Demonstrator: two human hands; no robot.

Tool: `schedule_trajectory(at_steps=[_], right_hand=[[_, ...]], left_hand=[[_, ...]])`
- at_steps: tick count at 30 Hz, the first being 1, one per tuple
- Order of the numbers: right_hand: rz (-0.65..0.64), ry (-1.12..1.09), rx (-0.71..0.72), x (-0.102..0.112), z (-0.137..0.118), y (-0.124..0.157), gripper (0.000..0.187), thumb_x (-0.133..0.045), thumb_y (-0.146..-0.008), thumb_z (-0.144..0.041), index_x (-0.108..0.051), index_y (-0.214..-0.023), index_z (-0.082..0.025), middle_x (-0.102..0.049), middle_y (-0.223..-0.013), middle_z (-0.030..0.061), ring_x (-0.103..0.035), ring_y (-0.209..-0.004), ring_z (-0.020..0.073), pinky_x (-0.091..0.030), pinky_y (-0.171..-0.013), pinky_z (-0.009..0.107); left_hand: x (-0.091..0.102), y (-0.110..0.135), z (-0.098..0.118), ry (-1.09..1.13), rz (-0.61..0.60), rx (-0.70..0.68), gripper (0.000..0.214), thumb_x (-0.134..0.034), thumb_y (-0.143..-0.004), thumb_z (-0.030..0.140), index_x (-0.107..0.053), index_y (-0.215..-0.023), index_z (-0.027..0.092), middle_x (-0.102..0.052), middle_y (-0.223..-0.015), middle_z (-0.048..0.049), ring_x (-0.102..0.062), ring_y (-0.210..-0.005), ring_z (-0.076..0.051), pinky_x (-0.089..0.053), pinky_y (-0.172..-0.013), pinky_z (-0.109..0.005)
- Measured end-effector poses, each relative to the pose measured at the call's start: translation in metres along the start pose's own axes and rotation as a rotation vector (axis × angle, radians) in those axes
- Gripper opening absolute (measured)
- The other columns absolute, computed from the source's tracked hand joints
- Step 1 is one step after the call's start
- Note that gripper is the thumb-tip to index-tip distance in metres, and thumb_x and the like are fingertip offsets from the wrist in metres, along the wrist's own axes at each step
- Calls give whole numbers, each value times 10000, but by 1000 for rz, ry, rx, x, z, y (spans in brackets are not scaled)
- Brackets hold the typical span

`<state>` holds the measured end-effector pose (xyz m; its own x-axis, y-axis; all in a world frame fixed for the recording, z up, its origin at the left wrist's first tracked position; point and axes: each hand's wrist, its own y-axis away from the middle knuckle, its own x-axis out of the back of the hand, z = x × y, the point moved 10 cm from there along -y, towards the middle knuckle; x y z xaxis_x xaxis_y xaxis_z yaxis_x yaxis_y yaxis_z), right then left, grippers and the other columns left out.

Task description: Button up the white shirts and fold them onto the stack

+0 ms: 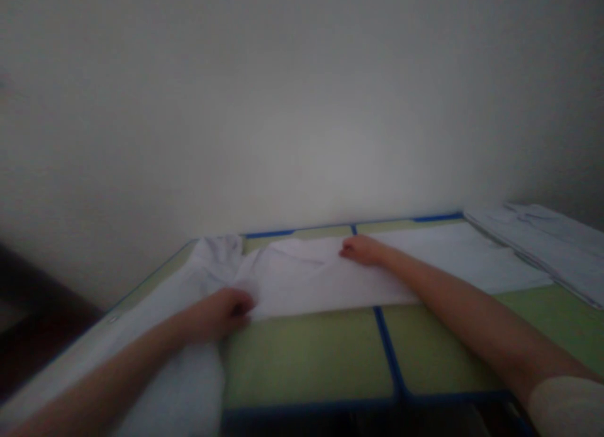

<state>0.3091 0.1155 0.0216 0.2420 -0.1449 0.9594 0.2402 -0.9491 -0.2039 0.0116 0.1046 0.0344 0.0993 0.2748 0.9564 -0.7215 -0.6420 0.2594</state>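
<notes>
A long white garment (302, 279) lies across the green mat-like surface, its left part bunched and hanging toward me, its right part stretched out as a flat strip. What kind of garment it is, I cannot tell. My left hand (226, 311) has its fingers curled in at the strip's near edge, gripping the cloth where the wide left part meets the strip; it is slightly blurred. Farther right and back, my right hand (361, 249) is closed, pinching the strip near its far edge. Creases run in the cloth between the two hands.
Flat folded white cloth (542, 248) lies at the right end of the surface. Blue bands (389, 349) edge and divide the green surface (306, 361). A pale wall (302, 109) rises behind it. Something dark (38, 298) is at the far left.
</notes>
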Motion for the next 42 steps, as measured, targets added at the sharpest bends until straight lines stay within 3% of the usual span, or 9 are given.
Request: schedule_trajectory(at_steps=[7, 10, 12, 16, 20, 23, 28, 34, 42], right_hand=[[85, 66, -15, 3, -2, 2, 454, -360, -857, -556, -602, -870, -172, -625, -868, 73, -543, -790, 174, -354, -657, 254], [134, 21, 12, 7, -1, 8, 430, -332, -888, -497, -579, -1011, -167, -605, -997, 94, -534, -893, 179, -375, -759, 280], [175, 22, 25, 16, 7, 19, 444, -326, -893, -479, -545, -1115, -163, -569, -1106, 112, -503, -1007, 201, -358, -858, 320], [179, 96, -24, 30, 36, 60, 512, -317, -881, -513, -507, -1203, -164, -526, -1194, 123, -450, -1110, 243, -317, -949, 389], [152, 135, -123, 30, 57, 100, 548, -290, -885, -523, -458, -1273, -175, -460, -1294, 124, -385, -1207, 254, -273, -1007, 417], [111, 178, -213, 22, 69, 120, 603, -254, -882, -550, -408, -1322, -168, -374, -1368, 135, -297, -1280, 279, -231, -1034, 452], [34, 210, -242, 17, 104, 174, 675, -312, -834, -620, -311, -1381, -224, -254, -1434, 95, -201, -1324, 293, -178, -1059, 481], [27, 214, -426, 41, 185, 255, 698, -307, -815, -639, -331, -1373, -220, -265, -1429, 77, -233, -1318, 255, -192, -1079, 435], [136, 245, -803, 63, 238, 289, 690, -194, -855, -583, -431, -1286, -99, -454, -1296, 172, -426, -1200, 267, -310, -1012, 399]], left_hand=[[5, 0, 4, -48, -91, -17, 159, -488, -684, 293, -582, -726, 173, -601, -700, -7, -537, -650, -164, -377, -578, -256], [6, 5, 12, -90, -174, -40, 160, -496, -626, 219, -601, -740, 179, -617, -696, -14, -555, -644, -178, -400, -571, -268], [15, 7, 25, -115, -136, -70, 259, -492, -630, 198, -626, -850, 190, -646, -809, -36, -587, -736, -203, -441, -652, -299], [33, 1, 95, -103, 127, -294, 462, -431, -785, 272, -472, -1244, 239, -470, -1305, -51, -447, -1171, -227, -346, -986, -361], [7, -30, 188, -136, 130, -640, 550, -339, -874, 345, -234, -1402, 232, -195, -1474, -23, -182, -1343, -203, -175, -1099, -364], [-9, -70, 221, -181, 145, -699, 623, -302, -880, 458, -173, -1420, 174, -128, -1483, -68, -91, -1359, -237, -95, -1108, -402], [-22, -111, 213, -217, 166, -634, 746, -250, -835, 626, -85, -1431, 210, -46, -1486, -79, -13, -1358, -276, -19, -1089, -467], [-23, -108, 195, -232, 176, -610, 873, -336, -746, 715, -65, -1430, 245, -1, -1487, -74, 22, -1354, -299, -9, -1082, -485], [-23, -102, 194, -248, 149, -630, 920, -365, -720, 730, -56, -1431, 235, 1, -1484, -87, 19, -1354, -298, -25, -1085, -478]])
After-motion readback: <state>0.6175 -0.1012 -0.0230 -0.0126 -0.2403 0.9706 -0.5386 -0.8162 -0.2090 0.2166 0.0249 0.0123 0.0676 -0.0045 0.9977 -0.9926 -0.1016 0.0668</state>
